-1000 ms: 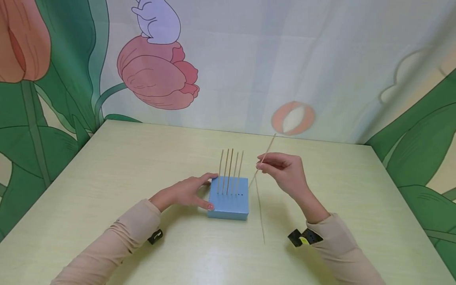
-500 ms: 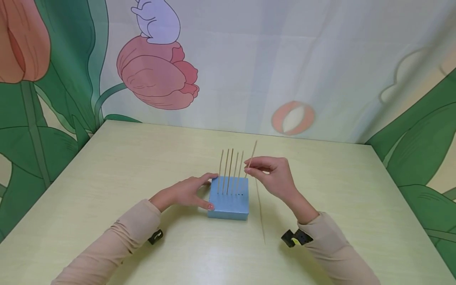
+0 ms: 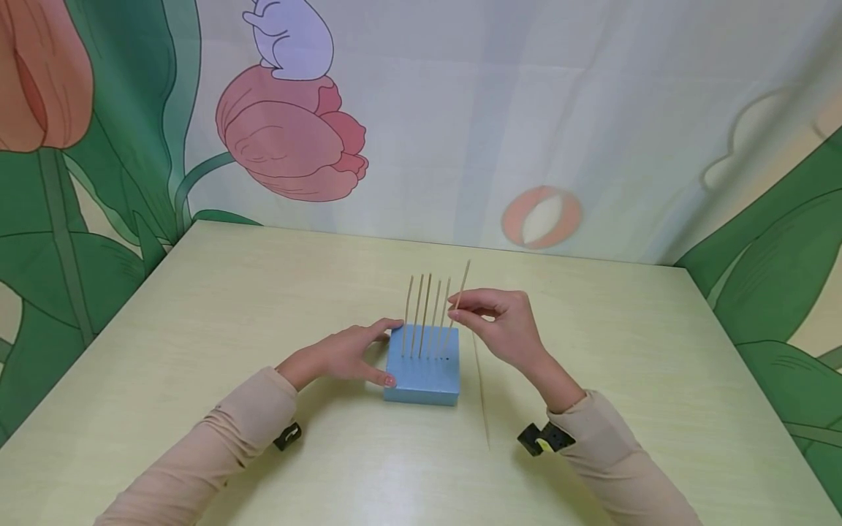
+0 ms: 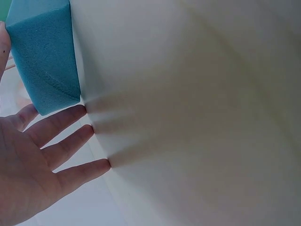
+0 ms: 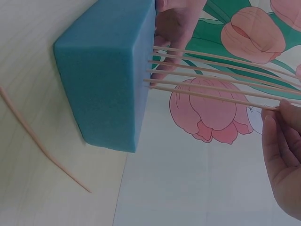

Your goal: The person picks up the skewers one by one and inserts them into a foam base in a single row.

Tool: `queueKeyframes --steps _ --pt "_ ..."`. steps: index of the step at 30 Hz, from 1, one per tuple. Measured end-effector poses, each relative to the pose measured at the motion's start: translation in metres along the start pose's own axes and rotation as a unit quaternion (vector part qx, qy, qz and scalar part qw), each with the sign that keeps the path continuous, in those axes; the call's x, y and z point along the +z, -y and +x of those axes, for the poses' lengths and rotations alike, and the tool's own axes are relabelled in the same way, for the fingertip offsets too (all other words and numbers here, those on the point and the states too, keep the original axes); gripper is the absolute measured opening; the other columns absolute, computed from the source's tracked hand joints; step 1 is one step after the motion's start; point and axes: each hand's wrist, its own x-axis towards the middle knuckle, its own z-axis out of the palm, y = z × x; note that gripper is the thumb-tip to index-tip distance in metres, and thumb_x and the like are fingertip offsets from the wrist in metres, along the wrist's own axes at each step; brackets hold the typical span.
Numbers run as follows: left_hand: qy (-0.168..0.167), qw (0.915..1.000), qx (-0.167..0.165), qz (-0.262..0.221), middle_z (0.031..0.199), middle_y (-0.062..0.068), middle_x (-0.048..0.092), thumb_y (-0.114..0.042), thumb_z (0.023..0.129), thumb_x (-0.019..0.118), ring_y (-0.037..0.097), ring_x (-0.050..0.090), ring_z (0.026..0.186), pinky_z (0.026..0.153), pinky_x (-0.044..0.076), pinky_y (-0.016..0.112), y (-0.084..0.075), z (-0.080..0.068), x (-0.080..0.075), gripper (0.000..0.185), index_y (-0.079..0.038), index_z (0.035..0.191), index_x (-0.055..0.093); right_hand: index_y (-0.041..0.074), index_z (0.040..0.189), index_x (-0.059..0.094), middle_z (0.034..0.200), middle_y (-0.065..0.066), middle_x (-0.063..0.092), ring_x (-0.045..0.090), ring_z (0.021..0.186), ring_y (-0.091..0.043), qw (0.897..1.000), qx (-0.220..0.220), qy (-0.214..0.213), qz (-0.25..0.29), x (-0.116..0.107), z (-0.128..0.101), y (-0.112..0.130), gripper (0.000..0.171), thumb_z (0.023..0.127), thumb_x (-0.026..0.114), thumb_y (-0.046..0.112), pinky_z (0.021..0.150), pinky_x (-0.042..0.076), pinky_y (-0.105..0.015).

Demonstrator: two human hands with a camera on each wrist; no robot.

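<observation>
Head view: my right hand (image 3: pixel 503 325) pinches a stick (image 3: pixel 457 303), tip at the foam block (image 3: pixel 422 372) top, 3 o'clock of five standing sticks (image 3: pixel 424 314). Left hand (image 3: pixel 342 356), fingers flat, braces the block's 9 o'clock side. Tilted push could snap it or miss the hole.

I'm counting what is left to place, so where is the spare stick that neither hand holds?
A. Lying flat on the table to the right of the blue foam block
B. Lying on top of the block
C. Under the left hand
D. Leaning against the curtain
A: the spare stick lies flat on the table, just right of the blue foam block, clear of both hands.
</observation>
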Motion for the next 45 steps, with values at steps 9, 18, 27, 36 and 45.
queueKeyframes --steps 9,18,27,36,45 --pt "-0.002 1.0 0.002 0.001 0.136 0.019 0.045 -0.038 0.074 0.076 0.031 0.036 0.129 0.104 0.027 0.048 -0.003 -0.002 -0.001 0.092 -0.011 0.144 0.023 -0.005 0.084 0.07 0.08 -0.014 0.07 0.066 0.066 -0.019 1.0 0.005 0.007 0.0 0.003 -0.002 -0.005 0.01 0.074 0.071 -0.007 0.061 0.053 -0.024" --pt "0.001 1.0 -0.004 -0.001 0.136 0.019 0.044 -0.04 0.074 0.076 0.031 0.036 0.129 0.104 0.027 0.048 -0.002 -0.001 0.0 0.092 -0.013 0.145 0.023 -0.001 0.082 0.071 0.078 -0.01 0.07 0.066 0.065 -0.016 0.999 0.017 0.034 -0.015 0.009 -0.011 -0.01 0.007 0.076 0.072 -0.002 0.06 0.053 -0.025" --pt "0.0 0.9999 -0.011 -0.003 0.138 0.017 0.043 -0.042 0.073 0.076 0.03 0.035 0.13 0.105 0.026 0.047 0.0 0.0 0.0 0.094 -0.015 0.145 0.022 0.0 0.082 0.071 0.077 -0.009 0.069 0.065 0.064 -0.016 0.999 0.024 0.028 -0.026 0.012 -0.012 -0.012 0.007 0.075 0.072 -0.002 0.06 0.053 -0.025" --pt "-0.003 1.0 -0.006 0.002 0.136 0.019 0.044 -0.041 0.073 0.076 0.031 0.036 0.129 0.103 0.028 0.048 0.001 -0.001 0.0 0.093 -0.013 0.144 0.023 -0.001 0.083 0.071 0.078 -0.009 0.069 0.065 0.066 -0.015 0.999 0.036 0.036 -0.02 0.012 -0.011 -0.013 0.007 0.076 0.072 -0.001 0.061 0.053 -0.025" --pt "0.0 1.0 -0.005 0.004 0.137 0.018 0.044 -0.042 0.074 0.075 0.03 0.036 0.13 0.104 0.027 0.047 0.002 0.0 0.0 0.093 -0.013 0.145 0.022 -0.005 0.097 0.068 0.086 -0.014 0.069 0.066 0.075 -0.016 0.995 0.086 0.055 0.015 0.001 -0.016 -0.014 0.022 0.076 0.072 -0.001 0.069 0.053 -0.027"
